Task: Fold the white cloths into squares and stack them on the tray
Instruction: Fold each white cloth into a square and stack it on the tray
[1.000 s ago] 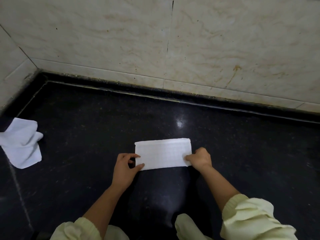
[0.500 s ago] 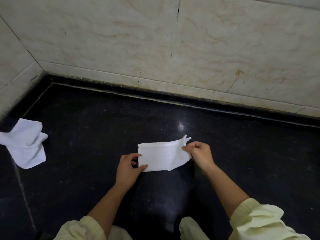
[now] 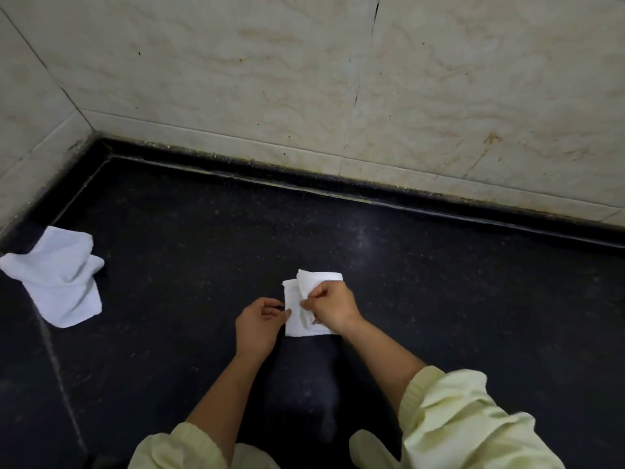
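A white cloth (image 3: 297,316) lies on the black counter in front of me, folded over itself into a narrow shape. My right hand (image 3: 333,308) pinches its right end, carried over to the left on top of the rest. My left hand (image 3: 258,324) holds the cloth's left edge with thumb and fingertips. A second white cloth (image 3: 59,277) lies crumpled at the far left. No tray is in view.
The black stone counter (image 3: 439,299) meets a beige tiled wall (image 3: 304,79) at the back and another on the left, forming a corner. Pale yellow sleeves (image 3: 456,418) cover my forearms at the bottom.
My right hand lifted the cloth's right end and carried it leftward over the rest, halving its width. My left hand stayed at the left edge.
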A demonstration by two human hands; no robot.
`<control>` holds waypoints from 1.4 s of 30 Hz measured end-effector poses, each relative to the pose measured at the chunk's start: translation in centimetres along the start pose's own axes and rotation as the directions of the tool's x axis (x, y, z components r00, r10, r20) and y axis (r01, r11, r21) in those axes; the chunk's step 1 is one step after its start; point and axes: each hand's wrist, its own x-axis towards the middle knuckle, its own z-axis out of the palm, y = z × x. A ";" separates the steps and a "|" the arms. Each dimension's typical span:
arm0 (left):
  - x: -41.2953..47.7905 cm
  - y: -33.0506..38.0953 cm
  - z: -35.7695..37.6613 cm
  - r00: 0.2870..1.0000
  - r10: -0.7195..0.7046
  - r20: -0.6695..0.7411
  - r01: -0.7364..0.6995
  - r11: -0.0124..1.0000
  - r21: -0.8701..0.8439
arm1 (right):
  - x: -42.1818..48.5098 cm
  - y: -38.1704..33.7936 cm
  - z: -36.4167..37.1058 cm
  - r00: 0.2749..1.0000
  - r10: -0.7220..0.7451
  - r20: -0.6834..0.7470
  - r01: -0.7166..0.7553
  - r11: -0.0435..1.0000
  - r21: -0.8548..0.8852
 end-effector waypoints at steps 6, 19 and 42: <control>0.1 0.1 -0.2 1.000 -0.005 -0.001 0.005 1.000 0.007 | 0.0 0.4 1.8 0.999 0.001 0.035 0.003 0.994 -0.105; 0.1 0.8 -0.3 0.999 -0.009 0.051 0.006 0.998 0.059 | 0.5 0.6 -2.5 0.998 0.067 -0.004 -0.065 0.981 0.183; 0.7 2.8 -0.7 0.936 -0.256 0.241 0.290 0.950 -0.117 | -1.2 0.7 -3.2 0.989 0.126 0.075 -0.146 0.874 0.463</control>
